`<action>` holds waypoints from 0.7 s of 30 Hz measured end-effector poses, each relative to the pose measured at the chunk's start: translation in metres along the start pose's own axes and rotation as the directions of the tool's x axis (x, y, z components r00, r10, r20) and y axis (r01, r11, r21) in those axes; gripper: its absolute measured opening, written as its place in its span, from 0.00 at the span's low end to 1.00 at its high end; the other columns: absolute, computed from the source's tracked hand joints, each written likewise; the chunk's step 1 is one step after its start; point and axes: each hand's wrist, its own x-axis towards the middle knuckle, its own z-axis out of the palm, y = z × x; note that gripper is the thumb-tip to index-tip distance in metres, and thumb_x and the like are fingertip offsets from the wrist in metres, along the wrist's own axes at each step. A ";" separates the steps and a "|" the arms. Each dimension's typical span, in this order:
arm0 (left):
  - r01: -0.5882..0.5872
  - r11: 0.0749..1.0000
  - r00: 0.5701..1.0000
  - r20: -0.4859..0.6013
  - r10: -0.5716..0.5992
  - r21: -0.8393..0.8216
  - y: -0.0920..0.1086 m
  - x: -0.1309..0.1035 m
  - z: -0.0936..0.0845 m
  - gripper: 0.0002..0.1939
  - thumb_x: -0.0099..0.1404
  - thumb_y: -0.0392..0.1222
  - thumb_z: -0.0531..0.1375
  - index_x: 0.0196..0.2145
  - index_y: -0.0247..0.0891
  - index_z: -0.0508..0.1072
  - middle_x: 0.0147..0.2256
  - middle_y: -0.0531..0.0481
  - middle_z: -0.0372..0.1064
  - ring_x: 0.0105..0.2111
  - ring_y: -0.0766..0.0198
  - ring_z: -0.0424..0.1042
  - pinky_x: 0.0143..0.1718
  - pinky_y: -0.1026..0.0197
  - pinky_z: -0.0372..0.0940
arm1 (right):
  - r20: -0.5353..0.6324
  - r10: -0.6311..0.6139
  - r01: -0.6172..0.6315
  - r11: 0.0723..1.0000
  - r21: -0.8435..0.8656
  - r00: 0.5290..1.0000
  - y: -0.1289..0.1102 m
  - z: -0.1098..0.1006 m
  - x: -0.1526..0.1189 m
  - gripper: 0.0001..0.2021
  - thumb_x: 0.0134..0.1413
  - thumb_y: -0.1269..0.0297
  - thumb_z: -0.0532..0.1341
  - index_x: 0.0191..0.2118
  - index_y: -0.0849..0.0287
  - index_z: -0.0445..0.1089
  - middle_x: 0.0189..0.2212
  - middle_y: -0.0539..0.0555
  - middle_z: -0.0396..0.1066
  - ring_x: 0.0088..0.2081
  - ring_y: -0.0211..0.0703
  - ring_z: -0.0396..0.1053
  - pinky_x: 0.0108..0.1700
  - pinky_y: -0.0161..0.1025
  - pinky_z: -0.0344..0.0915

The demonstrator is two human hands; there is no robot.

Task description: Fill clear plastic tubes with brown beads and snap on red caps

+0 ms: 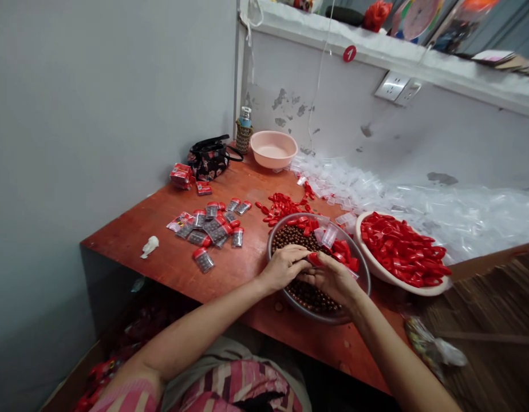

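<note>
Both hands meet over a grey metal bowl point(364, 264) that holds brown balls point(296, 237), red caps point(344, 250) and clear plastic cases point(329, 235). My right hand point(333, 277) is closed around a small container whose red cap point(315, 258) shows between the hands. My left hand point(287, 266) has its fingers bent against the same container, whose body is mostly hidden. Filled containers with red caps point(203, 260) lie in a loose pile on the table to the left. Loose red pieces point(281, 207) are spread behind the bowl.
A white basin point(436, 290) of red caps stands right of the bowl. Clear cases point(419, 206) are heaped along the wall. A pink basin point(273, 150), flowered bag point(209, 163) and bottle point(245, 117) stand at the back. Cardboard point(496, 320) lies at right.
</note>
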 end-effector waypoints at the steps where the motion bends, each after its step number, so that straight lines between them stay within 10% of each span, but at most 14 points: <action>1: -0.002 1.000 1.000 0.003 0.002 0.002 0.000 0.000 0.000 0.11 0.61 0.36 0.56 0.41 0.38 0.74 0.40 0.48 0.72 0.44 0.63 0.68 0.48 0.61 0.62 | -0.006 -0.008 0.008 1.000 -0.013 1.000 0.000 0.000 0.001 0.07 0.46 0.61 0.61 0.32 0.58 0.71 0.30 0.51 0.72 0.35 0.42 0.69 0.45 0.47 0.63; 10: -0.020 0.996 1.000 -0.015 0.021 0.082 -0.004 -0.003 0.002 0.13 0.61 0.35 0.55 0.43 0.39 0.73 0.40 0.47 0.72 0.43 0.62 0.68 0.48 0.57 0.63 | -0.150 -0.206 0.210 0.978 0.009 0.967 0.024 0.014 0.015 0.05 0.42 0.65 0.61 0.27 0.59 0.72 0.28 0.49 0.71 0.29 0.36 0.66 0.34 0.36 0.67; 15: 0.080 0.995 0.995 -0.055 -0.083 -0.067 0.002 0.002 -0.004 0.13 0.60 0.38 0.55 0.43 0.38 0.73 0.44 0.47 0.71 0.48 0.60 0.66 0.52 0.57 0.60 | -0.031 -0.186 0.167 0.932 -0.323 0.982 0.003 0.009 -0.003 0.16 0.52 0.54 0.56 0.46 0.53 0.66 0.42 0.53 0.70 0.38 0.41 0.68 0.37 0.41 0.67; 18: 0.156 0.979 0.976 -0.131 -0.173 -0.132 -0.005 0.002 -0.025 0.17 0.61 0.42 0.54 0.48 0.37 0.70 0.46 0.47 0.70 0.45 0.60 0.69 0.49 0.58 0.62 | 0.001 -0.303 0.179 0.561 -0.808 0.953 -0.021 -0.013 -0.022 0.20 0.49 0.56 0.59 0.49 0.53 0.63 0.46 0.54 0.68 0.42 0.45 0.68 0.40 0.41 0.66; 21: 0.275 0.961 0.913 -0.316 -0.256 0.014 -0.028 -0.002 -0.067 0.21 0.61 0.45 0.54 0.50 0.36 0.67 0.47 0.46 0.69 0.45 0.58 0.69 0.48 0.57 0.63 | 0.071 -0.392 0.007 -0.162 -0.987 0.917 -0.037 -0.043 -0.036 0.13 0.53 0.65 0.56 0.45 0.55 0.67 0.43 0.56 0.70 0.41 0.48 0.68 0.42 0.44 0.64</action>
